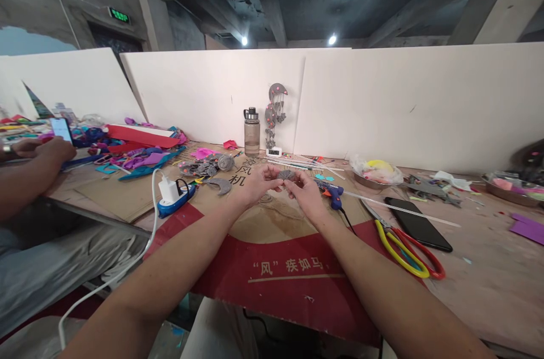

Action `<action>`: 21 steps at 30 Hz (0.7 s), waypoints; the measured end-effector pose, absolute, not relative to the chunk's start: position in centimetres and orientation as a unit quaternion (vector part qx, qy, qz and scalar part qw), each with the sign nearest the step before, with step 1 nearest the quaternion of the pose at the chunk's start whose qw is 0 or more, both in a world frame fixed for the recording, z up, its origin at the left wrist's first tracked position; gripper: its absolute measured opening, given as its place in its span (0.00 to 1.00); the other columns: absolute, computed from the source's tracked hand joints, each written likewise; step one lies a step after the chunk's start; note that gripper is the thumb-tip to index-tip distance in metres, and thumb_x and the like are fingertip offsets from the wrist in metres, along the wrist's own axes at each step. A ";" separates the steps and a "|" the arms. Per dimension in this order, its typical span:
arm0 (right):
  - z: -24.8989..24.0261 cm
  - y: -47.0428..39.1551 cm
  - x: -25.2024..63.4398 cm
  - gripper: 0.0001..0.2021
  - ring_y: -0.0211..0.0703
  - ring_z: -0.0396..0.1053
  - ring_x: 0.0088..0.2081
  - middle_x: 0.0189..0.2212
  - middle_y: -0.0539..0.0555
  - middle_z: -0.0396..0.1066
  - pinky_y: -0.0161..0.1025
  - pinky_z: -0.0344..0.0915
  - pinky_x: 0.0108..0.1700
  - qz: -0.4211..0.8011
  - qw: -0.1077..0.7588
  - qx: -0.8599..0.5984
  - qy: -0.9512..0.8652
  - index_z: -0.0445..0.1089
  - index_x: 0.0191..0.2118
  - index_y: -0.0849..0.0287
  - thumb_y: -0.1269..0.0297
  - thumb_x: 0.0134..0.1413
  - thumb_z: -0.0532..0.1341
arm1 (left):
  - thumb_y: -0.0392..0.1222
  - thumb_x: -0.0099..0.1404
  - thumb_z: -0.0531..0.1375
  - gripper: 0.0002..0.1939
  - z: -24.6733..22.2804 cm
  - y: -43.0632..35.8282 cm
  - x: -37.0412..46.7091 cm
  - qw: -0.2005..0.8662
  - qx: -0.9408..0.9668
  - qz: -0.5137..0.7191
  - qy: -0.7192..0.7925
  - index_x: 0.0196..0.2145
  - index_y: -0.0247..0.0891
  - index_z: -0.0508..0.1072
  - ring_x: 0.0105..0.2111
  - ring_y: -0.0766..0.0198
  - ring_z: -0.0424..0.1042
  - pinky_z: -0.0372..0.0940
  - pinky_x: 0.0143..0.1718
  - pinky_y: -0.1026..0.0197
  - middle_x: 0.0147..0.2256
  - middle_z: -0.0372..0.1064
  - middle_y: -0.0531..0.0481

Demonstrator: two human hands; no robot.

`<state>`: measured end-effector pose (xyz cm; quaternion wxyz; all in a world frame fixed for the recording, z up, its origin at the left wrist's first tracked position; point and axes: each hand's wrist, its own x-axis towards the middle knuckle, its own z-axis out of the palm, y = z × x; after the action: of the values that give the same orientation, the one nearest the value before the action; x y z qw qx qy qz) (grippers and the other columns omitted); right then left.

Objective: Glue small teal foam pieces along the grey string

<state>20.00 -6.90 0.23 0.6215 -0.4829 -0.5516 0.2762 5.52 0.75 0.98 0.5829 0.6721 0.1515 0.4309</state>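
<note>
Both my hands meet above the cardboard sheet point(293, 257) in the middle of the table. Between their fingertips is a small round grey piece point(286, 175) with ridges. My left hand point(264, 182) pinches its left side, and my right hand point(302, 188) holds its right side. Grey cord lies on the cardboard just below my fingers. To the right of my right hand lies a blue glue gun point(334, 195). A grey crescent point(220, 185) rests to the left, near a ball of grey yarn point(226, 162).
Scissors point(403, 246) and a black phone point(419, 224) lie at right. A bottle point(252, 132) and a grey hanging ornament point(276, 110) stand at the back. A blue power strip point(176, 201) sits at left. Another person's hands hold a phone point(62, 129) at far left.
</note>
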 end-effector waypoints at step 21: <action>1.1 -7.9 19.7 0.18 0.30 0.55 0.20 0.26 0.46 0.65 0.32 0.51 0.22 0.434 0.576 -0.440 -0.536 0.69 0.37 0.56 0.51 0.43 0.68 | 0.32 0.46 0.65 0.17 2.4 0.6 4.8 0.592 0.611 0.487 0.197 0.35 0.36 0.66 0.23 0.72 0.64 0.56 0.23 0.67 0.26 0.68 0.55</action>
<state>19.65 -7.87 1.09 0.5755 -0.4399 -0.5359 0.4336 4.80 0.64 2.35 0.5924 0.6106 0.1973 0.4871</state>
